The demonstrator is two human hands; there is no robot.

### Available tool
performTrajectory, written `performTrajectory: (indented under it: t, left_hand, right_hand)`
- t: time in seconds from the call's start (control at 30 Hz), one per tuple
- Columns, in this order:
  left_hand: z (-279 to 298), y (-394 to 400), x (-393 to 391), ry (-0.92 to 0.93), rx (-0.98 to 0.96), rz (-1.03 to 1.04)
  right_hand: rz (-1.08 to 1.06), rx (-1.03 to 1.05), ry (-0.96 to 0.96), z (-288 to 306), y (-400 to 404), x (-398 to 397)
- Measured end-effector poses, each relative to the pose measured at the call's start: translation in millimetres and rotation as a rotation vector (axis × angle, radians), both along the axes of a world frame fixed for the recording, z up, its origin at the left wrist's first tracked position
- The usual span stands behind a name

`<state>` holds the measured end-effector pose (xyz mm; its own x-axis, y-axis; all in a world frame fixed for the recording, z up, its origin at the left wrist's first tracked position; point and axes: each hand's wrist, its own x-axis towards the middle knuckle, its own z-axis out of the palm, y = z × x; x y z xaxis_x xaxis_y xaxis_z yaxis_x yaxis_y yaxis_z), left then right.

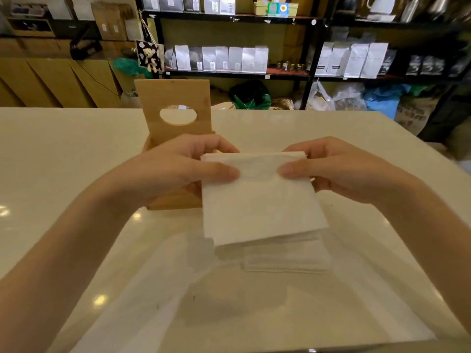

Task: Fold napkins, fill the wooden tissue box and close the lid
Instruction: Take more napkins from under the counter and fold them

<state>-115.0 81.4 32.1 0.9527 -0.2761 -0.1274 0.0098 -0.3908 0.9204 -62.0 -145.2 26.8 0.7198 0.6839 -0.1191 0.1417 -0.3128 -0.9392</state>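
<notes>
Nearest, a clear plastic sheet spread flat over the glossy cream worktop. On it, right of centre, one low stack of white napkins, layered edges facing near, long axis running left to right.

Above that stack, one folded napkin lifted clear of the worktop: white, faintly textured, roughly rectangular, long axis running near to far, tilted so the near edge hangs lower and the far edge rises between the hands. Several thin layers visible along its far edge.

Two bare hands at that far edge. Left hand with grip clamped on the napkin's far-left corner, thumb on top, fingers curled beneath. Right hand with grip clamped on the far-right corner in the same manner, thumb pressed on the top face.

Just behind the left hand, one wooden tissue box, pale bamboo colour, partly hidden by the hand and the napkin, contents not visible. Lid standing upright at the box's far side, long axis vertical, one oval opening cut through it.

Farthest, beyond the worktop edge, brown cardboard at left and black shelves lined with white pouches; bags heaped on the floor below.
</notes>
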Motion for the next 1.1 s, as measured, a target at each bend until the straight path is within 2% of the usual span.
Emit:
performTrajectory:
  t: [0.13, 0.27, 0.53, 0.7, 0.87, 0.97, 1.1]
  left_hand:
    - [-26, -22, 11, 0.15, -0.099, -0.001]
    - [-47, -35, 18, 0.221, -0.071, -0.017]
    - [-65, -41, 22, 0.238, -0.022, -0.008]
    - [-70, -44, 20, 0.145, 0.146, 0.015]
    - [-64, -47, 16, -0.12, 0.531, -0.02]
    - [-58, -45, 19, -0.092, 0.653, -0.129]
    - [-47, -44, 24, -0.033, 0.729, -0.267]
  right_hand:
    - [-0.035, -0.035, 0.118, -17, -25, 0]
    - [-0.048, -0.095, 0.205, -34, -39, 3]
    - [-0.111, -0.217, 0.162, -54, -41, 4]
    - [-0.128, -0.296, 0.046, -58, -43, 2]
    - [-0.156, -0.482, -0.231, -57, -45, 4]
    - [-0.103, -0.567, -0.341, -54, -47, 6]
    - [0.011, -0.581, -0.315, -45, -46, 11]
